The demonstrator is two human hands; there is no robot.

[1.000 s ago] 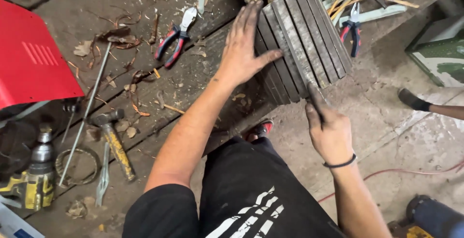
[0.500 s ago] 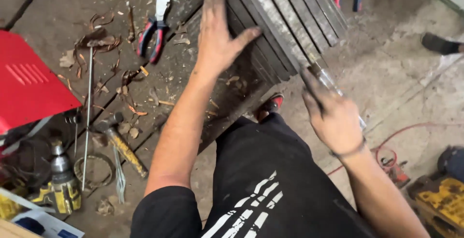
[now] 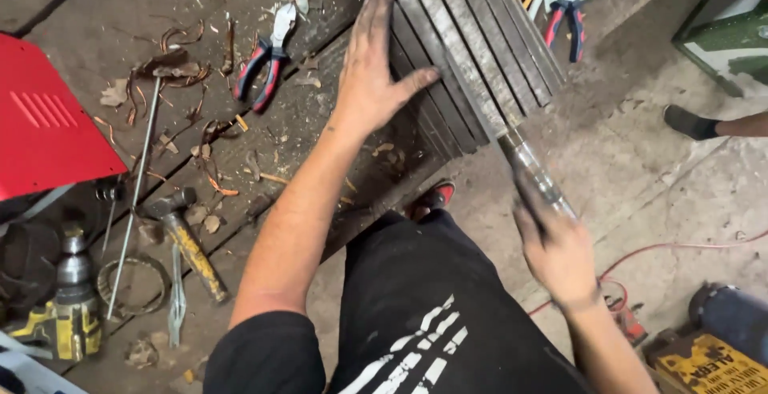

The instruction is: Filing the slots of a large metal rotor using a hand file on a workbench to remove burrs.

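Left hand flat and open on the ribbed grey metal block at the table edge, right hand clamped on a metal tool meeting the block's near corner, red-handled pliers left, hammer, cordless drill at far left

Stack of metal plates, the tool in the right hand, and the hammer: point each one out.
stack of metal plates [image 3: 480,34], head view, on a grey plate's top edge.
metal tool [image 3: 532,172], head view, on its shiny shaft above the right hand [image 3: 560,254].
hammer [image 3: 190,246], head view, on its yellow handle.
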